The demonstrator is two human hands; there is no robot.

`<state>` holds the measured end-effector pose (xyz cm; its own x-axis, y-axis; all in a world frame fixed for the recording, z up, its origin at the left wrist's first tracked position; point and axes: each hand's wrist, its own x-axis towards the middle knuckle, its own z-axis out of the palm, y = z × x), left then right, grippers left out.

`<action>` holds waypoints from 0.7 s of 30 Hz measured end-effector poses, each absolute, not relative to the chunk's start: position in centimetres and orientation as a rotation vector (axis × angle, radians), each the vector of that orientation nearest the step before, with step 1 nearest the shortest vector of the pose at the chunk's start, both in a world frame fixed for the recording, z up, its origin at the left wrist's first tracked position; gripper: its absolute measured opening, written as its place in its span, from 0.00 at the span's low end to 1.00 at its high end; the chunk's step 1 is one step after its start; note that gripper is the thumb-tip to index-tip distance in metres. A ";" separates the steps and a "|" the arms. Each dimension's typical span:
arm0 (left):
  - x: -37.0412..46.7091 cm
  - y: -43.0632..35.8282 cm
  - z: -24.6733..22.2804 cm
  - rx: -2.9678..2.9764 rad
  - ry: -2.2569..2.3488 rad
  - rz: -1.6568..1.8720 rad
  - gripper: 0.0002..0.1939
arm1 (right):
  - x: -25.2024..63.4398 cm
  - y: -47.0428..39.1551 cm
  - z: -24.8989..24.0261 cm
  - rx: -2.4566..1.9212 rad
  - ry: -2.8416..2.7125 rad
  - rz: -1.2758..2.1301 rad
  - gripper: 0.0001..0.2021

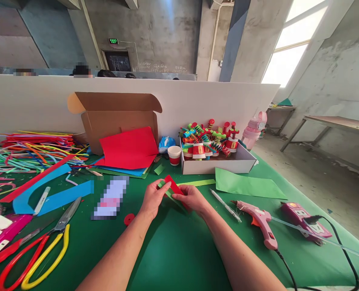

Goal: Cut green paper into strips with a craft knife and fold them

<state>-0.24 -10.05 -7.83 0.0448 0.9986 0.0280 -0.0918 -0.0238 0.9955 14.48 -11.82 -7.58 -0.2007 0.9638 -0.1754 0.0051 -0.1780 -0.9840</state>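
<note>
My left hand (154,195) pinches one end of a red paper strip (173,185) together with a green paper strip (177,199). On the other side, my right hand (193,197) grips the same strips between thumb and fingers. The two strips lie against each other, tilted, above the green table. Just behind my hands a long light-green paper strip (202,183) lies flat. A small red disc (129,219) rests left of my left forearm. To the right of my right hand are a white pen (226,205) and a pink glue gun (260,222).
Scissors (61,226) and blue paper strips (67,198) lie left, before piled pipe cleaners (40,147). Red paper sheets (129,148) lean on a cardboard box (119,107). A white box (218,166) holds finished figures beside paper cups (174,155). A power strip (305,222) sits right.
</note>
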 end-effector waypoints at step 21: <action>0.0 -10.3 -8.6 1.675 1.148 1.292 0.13 | 14.6 -11.2 -8.1 -1.191 -1.069 1.309 0.26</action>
